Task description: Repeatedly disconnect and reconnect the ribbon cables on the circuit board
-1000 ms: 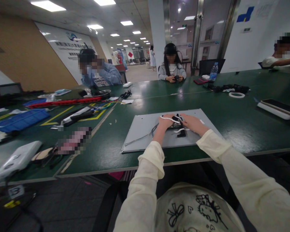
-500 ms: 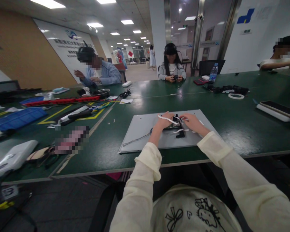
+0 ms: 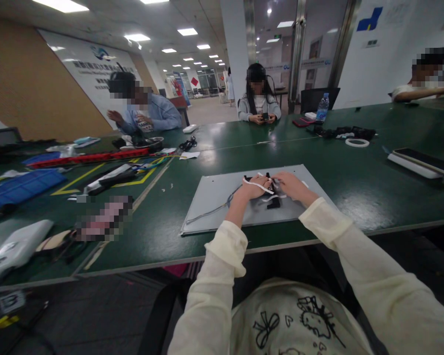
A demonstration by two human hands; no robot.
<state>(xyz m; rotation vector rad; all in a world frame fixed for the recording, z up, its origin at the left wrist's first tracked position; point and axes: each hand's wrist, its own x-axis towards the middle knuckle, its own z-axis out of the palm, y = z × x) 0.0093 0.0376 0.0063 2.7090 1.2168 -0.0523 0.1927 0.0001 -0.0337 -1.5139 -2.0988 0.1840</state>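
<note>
A grey flat panel [image 3: 214, 197] lies on the green table [image 3: 355, 182] in front of me. At its middle sit a small dark circuit board [image 3: 272, 201] and white flat ribbon cables [image 3: 257, 184]. My left hand [image 3: 252, 189] is curled on the board with a white ribbon across its fingers. My right hand [image 3: 290, 185] pinches at the same spot, fingers closed on the cables. A thin grey wire [image 3: 210, 211] runs left across the panel.
Blue tray [image 3: 18, 185], red bar [image 3: 89, 157] and loose tools lie at the left. A tape roll [image 3: 357, 142], black parts [image 3: 350, 132], water bottle [image 3: 322, 107] and a long white device [image 3: 414, 165] sit at the right. Three people sit across the table.
My left hand has drawn back a little toward me along the ribbon. The view has shifted slightly; the person at the far left has raised a hand.
</note>
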